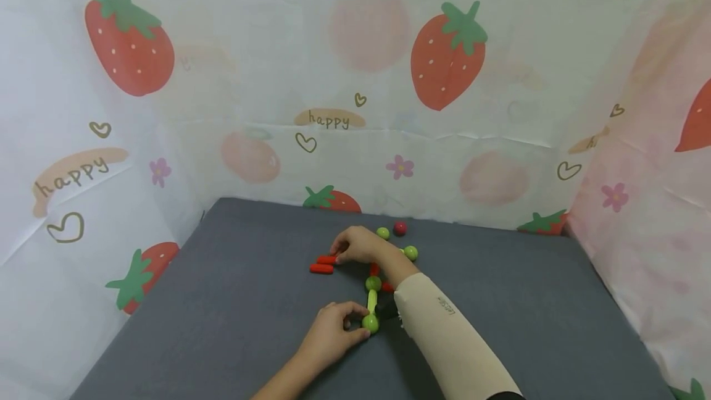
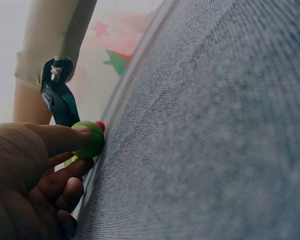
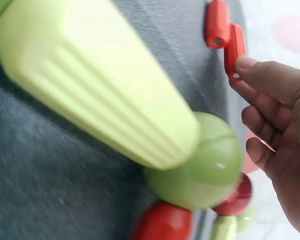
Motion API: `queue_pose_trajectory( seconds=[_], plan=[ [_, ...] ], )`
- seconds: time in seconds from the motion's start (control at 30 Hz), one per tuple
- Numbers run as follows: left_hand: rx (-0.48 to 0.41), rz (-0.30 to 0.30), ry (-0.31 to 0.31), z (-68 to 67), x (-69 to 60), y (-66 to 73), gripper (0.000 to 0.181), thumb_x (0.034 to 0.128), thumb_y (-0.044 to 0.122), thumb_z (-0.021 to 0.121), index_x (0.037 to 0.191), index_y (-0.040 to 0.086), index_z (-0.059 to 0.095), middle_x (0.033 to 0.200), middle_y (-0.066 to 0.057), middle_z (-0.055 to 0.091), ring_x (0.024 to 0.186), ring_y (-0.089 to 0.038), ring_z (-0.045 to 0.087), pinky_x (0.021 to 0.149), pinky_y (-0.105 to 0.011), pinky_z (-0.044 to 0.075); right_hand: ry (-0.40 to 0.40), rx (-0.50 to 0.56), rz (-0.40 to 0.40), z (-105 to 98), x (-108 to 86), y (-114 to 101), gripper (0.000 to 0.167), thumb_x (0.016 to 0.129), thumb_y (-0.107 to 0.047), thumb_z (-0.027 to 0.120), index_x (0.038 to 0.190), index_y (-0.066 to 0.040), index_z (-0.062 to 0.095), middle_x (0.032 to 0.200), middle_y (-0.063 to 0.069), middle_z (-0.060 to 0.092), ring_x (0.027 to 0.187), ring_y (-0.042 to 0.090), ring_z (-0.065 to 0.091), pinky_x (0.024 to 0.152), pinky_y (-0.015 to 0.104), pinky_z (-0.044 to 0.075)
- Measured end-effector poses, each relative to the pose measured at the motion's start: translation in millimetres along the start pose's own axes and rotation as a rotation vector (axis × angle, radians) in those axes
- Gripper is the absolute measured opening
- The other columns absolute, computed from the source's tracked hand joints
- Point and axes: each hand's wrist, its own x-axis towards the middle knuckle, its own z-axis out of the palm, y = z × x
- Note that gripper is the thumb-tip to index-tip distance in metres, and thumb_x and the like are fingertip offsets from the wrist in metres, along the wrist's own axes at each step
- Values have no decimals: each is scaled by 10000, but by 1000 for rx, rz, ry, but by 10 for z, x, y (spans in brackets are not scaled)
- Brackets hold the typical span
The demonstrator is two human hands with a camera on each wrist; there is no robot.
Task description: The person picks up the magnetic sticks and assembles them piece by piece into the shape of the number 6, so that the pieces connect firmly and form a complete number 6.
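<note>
Nearest, a pale green rod [image 3: 105, 85] is lying on the table [image 1: 222, 301]; the left hand [image 1: 329, 335] is pinching the green ball [image 1: 370, 324] at its near end, probably steadying it; the right hand [image 1: 361, 244] is pinching a red rod [image 1: 325, 260] by one end, presumably leaving the other free.

rods [image 1: 321, 269]: red | bar [image 1: 372, 301]: yellow-green | balls [image 1: 370, 324]: green, crimson | tabletop [image 1: 222, 313]: grey | backdrop [image 1: 266, 79]: white, strawberry-printed
</note>
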Motion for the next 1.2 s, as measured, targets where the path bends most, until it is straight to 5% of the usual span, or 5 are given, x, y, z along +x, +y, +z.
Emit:
queue_pose_trajectory(
  seconds=[0.3, 0.63, 0.9, 1.2],
  plan=[
    [-4, -7, -2, -10, -15, 34, 291, 837, 306, 859, 1109, 267, 762, 933, 126, 673, 782, -95, 512, 686, -275, 425, 80, -6, -26, -226, -278, -121, 118, 934, -204, 768, 1047, -237, 775, 945, -113, 716, 860, 92, 635, 758, 290, 535],
    [29, -7, 9, 8, -30, 48, 296, 832, 322, 861, 1106, 272, 762, 900, 110, 654, 779, -94, 506, 681, -273, 424, 180, -29, -49, -445, -718, -298, 163, 950, -162, 736, 1102, -206, 774, 1052, -84, 731, 1041, 165, 631, 875, 365, 532],
    [42, 0, 5, 10, -24, 48, 289, 833, 318, 861, 1100, 271, 760, 858, 81, 618, 772, -108, 496, 671, -270, 413, 245, -68, -43, -430, -1053, -230, 171, 929, -188, 774, 1100, -200, 782, 1002, -98, 706, 1039, 246, 569, 837, 366, 468],
    [48, -3, 17, 33, -24, 44, 288, 829, 329, 860, 1092, 265, 762, 837, 89, 609, 765, -106, 493, 668, -277, 408, 289, -72, -54, -316, -1373, -105, 175, 920, -179, 786, 1091, -211, 781, 1001, -123, 705, 959, 178, 561, 832, 362, 461]
  ],
)
